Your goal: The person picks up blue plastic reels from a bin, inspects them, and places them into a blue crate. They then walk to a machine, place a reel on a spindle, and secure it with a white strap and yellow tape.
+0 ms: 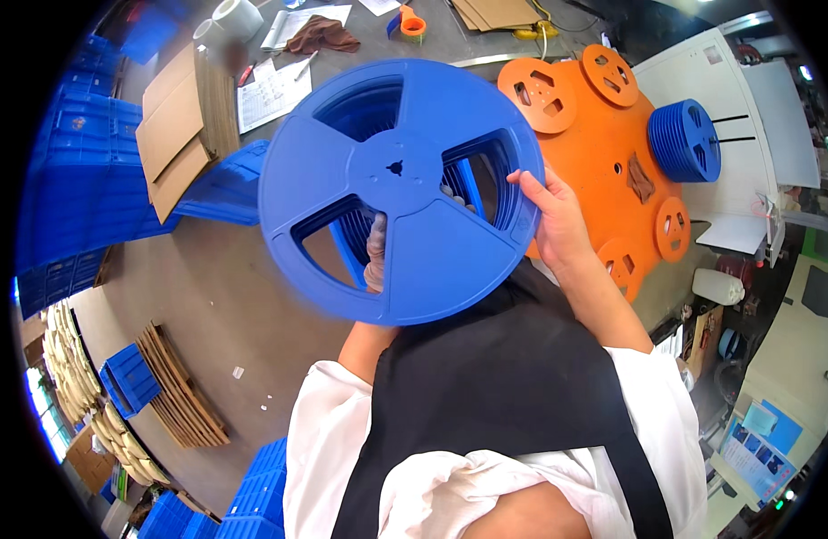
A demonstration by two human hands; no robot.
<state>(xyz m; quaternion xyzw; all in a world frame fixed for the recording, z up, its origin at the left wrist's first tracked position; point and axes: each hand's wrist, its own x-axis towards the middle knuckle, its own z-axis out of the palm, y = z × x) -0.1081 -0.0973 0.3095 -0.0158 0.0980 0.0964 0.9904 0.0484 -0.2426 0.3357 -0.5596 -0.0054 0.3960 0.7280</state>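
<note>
blue reel [400,189], right hand [553,220] gripping rim

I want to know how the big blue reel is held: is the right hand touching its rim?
Touching. The head view shows the right hand with its fingers curled onto the right rim of the big blue reel, no gap between them.

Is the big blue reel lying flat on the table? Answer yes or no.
No. The blue reel is held up in the air, right hand on its rim and left hand showing through a cut-out.

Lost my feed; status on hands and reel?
Right hand grips blue reel at rim. Left hand behind it, fingers through a cutout. Nothing in the way.
</note>
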